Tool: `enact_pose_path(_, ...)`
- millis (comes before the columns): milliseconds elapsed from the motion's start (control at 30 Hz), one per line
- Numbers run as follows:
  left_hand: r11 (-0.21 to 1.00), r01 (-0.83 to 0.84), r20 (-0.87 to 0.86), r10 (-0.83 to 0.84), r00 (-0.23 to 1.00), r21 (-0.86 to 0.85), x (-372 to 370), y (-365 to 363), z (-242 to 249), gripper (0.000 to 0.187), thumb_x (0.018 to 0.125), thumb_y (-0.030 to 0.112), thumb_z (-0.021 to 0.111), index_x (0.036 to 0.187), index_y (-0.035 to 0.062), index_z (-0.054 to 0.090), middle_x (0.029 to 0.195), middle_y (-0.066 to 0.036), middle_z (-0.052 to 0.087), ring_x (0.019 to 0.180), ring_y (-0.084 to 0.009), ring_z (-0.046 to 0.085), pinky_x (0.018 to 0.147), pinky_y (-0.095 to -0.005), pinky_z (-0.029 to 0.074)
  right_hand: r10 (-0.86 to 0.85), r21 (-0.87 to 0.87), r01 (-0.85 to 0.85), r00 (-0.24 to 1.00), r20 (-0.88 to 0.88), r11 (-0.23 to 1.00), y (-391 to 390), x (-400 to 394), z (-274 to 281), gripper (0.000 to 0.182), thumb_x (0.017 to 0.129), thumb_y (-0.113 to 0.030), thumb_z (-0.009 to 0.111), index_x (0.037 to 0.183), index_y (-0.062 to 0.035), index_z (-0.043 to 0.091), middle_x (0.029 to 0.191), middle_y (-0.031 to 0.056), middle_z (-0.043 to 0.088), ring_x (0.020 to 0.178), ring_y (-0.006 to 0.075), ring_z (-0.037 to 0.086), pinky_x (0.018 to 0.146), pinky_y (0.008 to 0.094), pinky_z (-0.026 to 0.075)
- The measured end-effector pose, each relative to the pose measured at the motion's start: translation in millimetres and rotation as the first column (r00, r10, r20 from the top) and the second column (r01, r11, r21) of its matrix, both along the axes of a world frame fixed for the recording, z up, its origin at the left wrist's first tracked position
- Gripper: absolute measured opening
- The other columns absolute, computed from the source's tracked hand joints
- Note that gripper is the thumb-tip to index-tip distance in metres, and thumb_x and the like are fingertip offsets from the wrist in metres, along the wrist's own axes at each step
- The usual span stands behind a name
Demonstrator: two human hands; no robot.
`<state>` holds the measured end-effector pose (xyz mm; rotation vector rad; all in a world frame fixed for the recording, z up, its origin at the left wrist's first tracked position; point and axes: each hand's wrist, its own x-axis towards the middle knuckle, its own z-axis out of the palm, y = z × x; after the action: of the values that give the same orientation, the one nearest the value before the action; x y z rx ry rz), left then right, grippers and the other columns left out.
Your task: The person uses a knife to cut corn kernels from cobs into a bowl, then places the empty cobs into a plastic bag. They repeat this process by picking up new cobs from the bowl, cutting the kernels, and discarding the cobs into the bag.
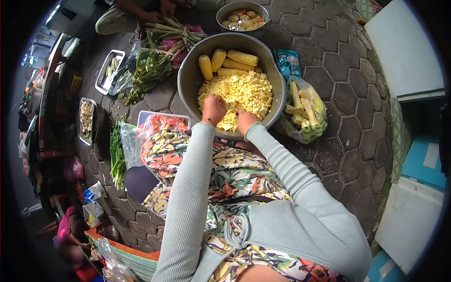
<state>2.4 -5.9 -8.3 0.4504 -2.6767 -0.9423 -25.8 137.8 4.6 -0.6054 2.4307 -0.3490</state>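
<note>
A large grey basin holds a heap of cut yellow corn kernels and several whole peeled cobs along its far side. Over the near part of the heap is my left hand, its fingers curled down at the kernels. Close by on the right, my right hand is also closed, low over the corn. Whatever either hand pinches is too small and hidden to make out.
A pot of potato-like pieces stands beyond the basin. Right of it lie a blue packet and a bag of cobs. Leafy vegetables, trays and a red-filled container are on the left. Another person's hands show at top left.
</note>
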Motion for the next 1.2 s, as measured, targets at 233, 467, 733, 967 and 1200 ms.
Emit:
enact_pose_path(233,0.997,0.057,-0.01,-0.057,0.998,-0.054,1,-2,1,0.008,0.054,0.004,0.059,0.061,0.0011,0.058,0.063,-0.013,0.053,0.061,-0.0266,0.053,0.057,-0.0327,0.044,-0.137,0.053,0.134,0.989,0.056,0.99,-5,-9,-31,0.027,0.082,-0.018,0.04,0.095,-0.0007,0.058,0.093,0.0172,0.06,0.089,0.0279,0.059,0.076,0.0359,0.047)
enact_pose_path(467,0.999,0.039,0.141,-0.04,0.989,0.01,-1,3,7,0.019,0.052,0.006,0.064,0.07,0.0002,0.058,0.068,-0.016,0.052,0.07,-0.0314,0.053,0.065,-0.036,0.044,0.015,0.26,-0.048,0.991,0.13,0.964,-5,-31,-37,0.027,0.078,-0.014,0.045,0.097,-0.0044,0.061,0.102,0.0175,0.057,0.096,0.0287,0.056,0.079,0.0358,0.046)
enact_pose_path(733,0.989,-0.11,0.313,0.074,0.947,0.099,2,-8,5,0.025,0.048,0.013,0.07,0.066,-0.0004,0.059,0.063,-0.015,0.057,0.065,-0.0303,0.057,0.061,-0.0349,0.046,0.03,0.157,-0.042,0.996,0.078,0.987,32,-15,-4,0.028,0.082,-0.018,0.041,0.098,0.0002,0.056,0.096,0.0183,0.059,0.091,0.0297,0.057,0.076,0.0386,0.046)
enact_pose_path(967,0.995,-0.095,0.147,0.095,0.985,-0.003,7,-7,3,0.018,0.052,0.008,0.065,0.067,-0.0002,0.059,0.066,-0.017,0.057,0.065,-0.0328,0.055,0.06,-0.0363,0.045,-0.026,0.014,0.026,0.999,-0.041,1.0,15,6,5,0.022,0.084,-0.018,0.04,0.092,0.0017,0.047,0.081,0.0193,0.061,0.078,0.0309,0.061,0.069,0.0395,0.048)
enact_pose_path(1200,0.999,-0.032,0.261,0.029,0.965,0.006,4,-2,6,0.012,0.053,0.005,0.06,0.064,0.0,0.06,0.067,-0.019,0.057,0.066,-0.0333,0.056,0.061,-0.0361,0.046,-0.051,0.109,0.056,0.998,-0.048,0.993,-3,-7,-35,0.02,0.083,-0.014,0.039,0.092,0.0012,0.049,0.084,0.0183,0.061,0.081,0.0289,0.061,0.07,0.0377,0.049)
